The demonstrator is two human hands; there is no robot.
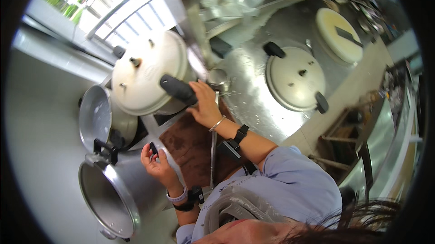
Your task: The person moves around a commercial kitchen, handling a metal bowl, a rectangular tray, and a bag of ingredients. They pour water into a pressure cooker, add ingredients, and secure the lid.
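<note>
My right hand (205, 106) grips the end of the black side handle (178, 89) of a large, lidded pressure cooker (148, 74). Its thumb is on the lower side and its fingers are on the upper. My left hand (157, 166), lower and to the left, holds a small black object (153, 148) between curled fingers. That object's kind cannot be told. An empty-looking metal pot (97, 116) stands beside the cooker. Nearer to me is a tall, open metal pot (108, 199) with a black handle.
On the steel counter (251, 84) at the right sit a second, smaller pressure cooker (297, 74) with two black handles and a round cutting board (336, 34) bearing a dark, flat blade. Farther back lie clear plastic bags (232, 2). A small metal cup (218, 79) stands near my right hand.
</note>
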